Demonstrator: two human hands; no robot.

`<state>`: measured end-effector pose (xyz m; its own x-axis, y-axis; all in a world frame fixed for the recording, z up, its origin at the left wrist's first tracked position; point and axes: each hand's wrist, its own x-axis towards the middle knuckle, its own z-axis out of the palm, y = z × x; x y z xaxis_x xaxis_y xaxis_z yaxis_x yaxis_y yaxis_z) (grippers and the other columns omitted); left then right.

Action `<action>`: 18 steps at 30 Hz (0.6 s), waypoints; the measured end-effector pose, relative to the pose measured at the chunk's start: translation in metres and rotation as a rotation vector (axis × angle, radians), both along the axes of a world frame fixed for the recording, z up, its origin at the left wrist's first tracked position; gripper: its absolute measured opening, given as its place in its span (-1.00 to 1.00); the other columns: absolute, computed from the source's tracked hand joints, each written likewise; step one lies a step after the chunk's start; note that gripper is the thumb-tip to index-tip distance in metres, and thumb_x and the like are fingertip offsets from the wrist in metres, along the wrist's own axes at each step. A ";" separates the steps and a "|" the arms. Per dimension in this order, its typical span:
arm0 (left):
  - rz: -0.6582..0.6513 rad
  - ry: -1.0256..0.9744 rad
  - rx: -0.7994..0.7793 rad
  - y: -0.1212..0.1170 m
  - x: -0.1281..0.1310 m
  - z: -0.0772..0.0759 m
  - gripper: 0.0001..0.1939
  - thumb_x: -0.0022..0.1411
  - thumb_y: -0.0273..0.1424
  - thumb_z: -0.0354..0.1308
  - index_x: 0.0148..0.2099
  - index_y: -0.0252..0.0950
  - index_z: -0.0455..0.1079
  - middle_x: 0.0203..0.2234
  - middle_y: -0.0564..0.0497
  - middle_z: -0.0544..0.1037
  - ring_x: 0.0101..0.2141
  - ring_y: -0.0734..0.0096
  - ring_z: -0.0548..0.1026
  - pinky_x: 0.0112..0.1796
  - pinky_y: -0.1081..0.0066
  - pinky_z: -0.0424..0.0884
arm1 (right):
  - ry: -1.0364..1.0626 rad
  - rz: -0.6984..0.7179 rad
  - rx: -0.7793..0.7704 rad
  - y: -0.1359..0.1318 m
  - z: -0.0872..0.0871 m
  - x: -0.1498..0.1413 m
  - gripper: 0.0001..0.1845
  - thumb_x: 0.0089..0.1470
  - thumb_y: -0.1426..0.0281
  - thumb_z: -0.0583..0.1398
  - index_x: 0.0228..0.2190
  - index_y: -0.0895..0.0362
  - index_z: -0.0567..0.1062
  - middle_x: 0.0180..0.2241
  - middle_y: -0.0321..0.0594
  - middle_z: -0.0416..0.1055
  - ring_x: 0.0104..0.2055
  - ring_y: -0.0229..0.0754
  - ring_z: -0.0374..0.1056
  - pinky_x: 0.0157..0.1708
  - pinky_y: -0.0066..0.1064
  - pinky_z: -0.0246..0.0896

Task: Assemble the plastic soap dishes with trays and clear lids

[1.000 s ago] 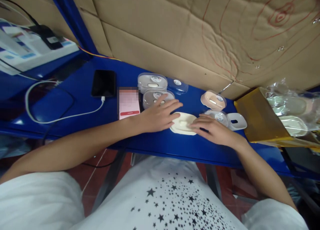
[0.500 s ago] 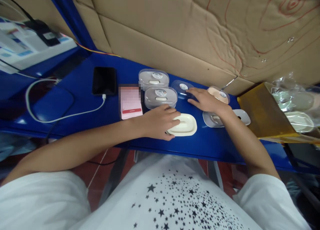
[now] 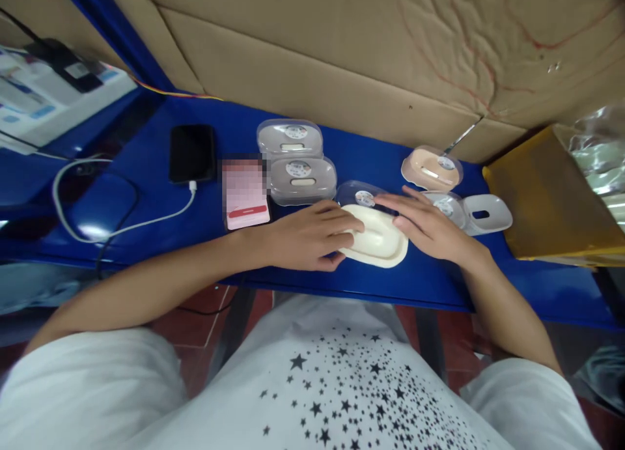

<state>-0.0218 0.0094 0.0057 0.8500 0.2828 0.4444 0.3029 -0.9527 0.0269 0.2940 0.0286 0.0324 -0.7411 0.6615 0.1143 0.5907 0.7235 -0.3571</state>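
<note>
- No wording can be read anywhere.
- Round stickers (image 3: 296,132) are seen on clear soap-box lids (image 3: 278,139); their print is too small to be made out.
- Pink card (image 3: 244,183) is pixelated; red bar (image 3: 248,211) unreadable.
- White printed carton (image 3: 43,105) is illegible.

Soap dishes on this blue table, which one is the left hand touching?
The cream soap dish, out front under the left hand; the others sit further back or to the right.
</note>
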 end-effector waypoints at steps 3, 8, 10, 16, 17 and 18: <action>0.066 -0.002 0.085 0.007 -0.003 0.003 -0.89 0.48 -0.43 0.17 -0.12 -0.25 0.53 0.12 -0.11 0.67 0.09 0.14 0.61 0.18 0.11 0.43 | -0.001 -0.006 0.029 0.000 -0.005 -0.001 -0.34 0.56 0.04 -0.04 0.54 -0.08 0.15 0.51 -0.15 0.25 0.52 0.09 0.23 0.57 0.29 -0.19; 0.126 0.035 0.053 0.015 -0.006 0.001 -0.92 0.44 -0.45 0.19 -0.11 -0.24 0.52 0.10 -0.10 0.67 0.05 0.12 0.62 0.15 0.08 0.42 | -0.067 -0.049 0.084 -0.001 -0.007 -0.003 -0.23 0.49 -0.07 0.07 0.54 -0.05 0.16 0.52 -0.04 0.20 0.52 0.20 0.22 0.54 0.32 -0.16; 0.070 0.029 -0.032 0.011 -0.007 0.002 -0.94 0.40 -0.46 0.21 -0.12 -0.26 0.51 -0.01 -0.10 0.69 -0.02 0.14 0.62 0.08 0.13 0.45 | -0.074 -0.068 0.110 -0.003 -0.007 -0.006 -0.37 0.55 0.04 -0.01 0.49 -0.08 0.27 0.47 -0.10 0.32 0.48 0.15 0.29 0.54 0.27 -0.13; -0.103 0.191 -0.287 -0.007 -0.005 0.007 -0.96 0.40 -0.45 0.27 -0.18 -0.25 0.49 -0.22 0.02 0.65 -0.20 0.32 0.59 -0.06 0.30 0.43 | -0.200 -0.122 0.196 -0.004 -0.016 -0.011 -0.40 0.55 0.08 0.01 0.45 0.04 0.30 0.44 0.02 0.35 0.47 0.15 0.29 0.54 0.22 -0.12; -0.109 0.213 -0.299 -0.008 -0.005 0.007 -0.94 0.42 -0.45 0.28 -0.19 -0.25 0.49 -0.22 0.02 0.65 -0.19 0.33 0.59 -0.05 0.30 0.42 | -0.231 -0.127 0.210 -0.003 -0.018 -0.011 -0.37 0.52 0.05 0.07 0.43 0.06 0.31 0.44 0.06 0.34 0.48 0.21 0.27 0.53 0.25 -0.12; -0.103 0.225 -0.304 -0.008 -0.005 0.007 -0.93 0.43 -0.44 0.28 -0.19 -0.25 0.48 -0.22 0.02 0.65 -0.18 0.32 0.59 -0.04 0.29 0.42 | -0.249 -0.141 0.217 -0.002 -0.020 -0.011 -0.35 0.48 0.03 0.12 0.42 0.07 0.32 0.42 0.09 0.35 0.46 0.25 0.28 0.52 0.26 -0.12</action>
